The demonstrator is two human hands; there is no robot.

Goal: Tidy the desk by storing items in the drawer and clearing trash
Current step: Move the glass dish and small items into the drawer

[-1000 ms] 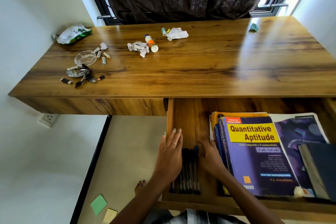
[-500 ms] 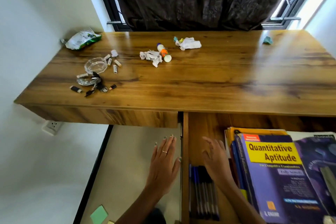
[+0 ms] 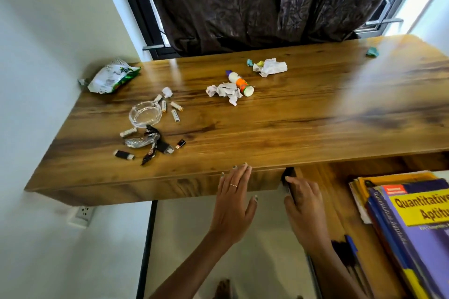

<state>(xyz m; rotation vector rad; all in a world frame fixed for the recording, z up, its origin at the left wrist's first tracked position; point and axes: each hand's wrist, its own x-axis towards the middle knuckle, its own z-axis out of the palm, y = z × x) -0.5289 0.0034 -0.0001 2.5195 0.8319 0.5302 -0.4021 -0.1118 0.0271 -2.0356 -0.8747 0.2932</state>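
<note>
Open drawer (image 3: 323, 192) with books (image 3: 413, 221), left hand (image 3: 234, 204) flat, wrappers (image 3: 150, 143) on desk (image 3: 291, 124)

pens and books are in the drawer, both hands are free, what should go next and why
Probably reach the left hand forward to the batteries by the glass dish. It is open at the desk edge, and they lie loose while the drawer is open.
</note>
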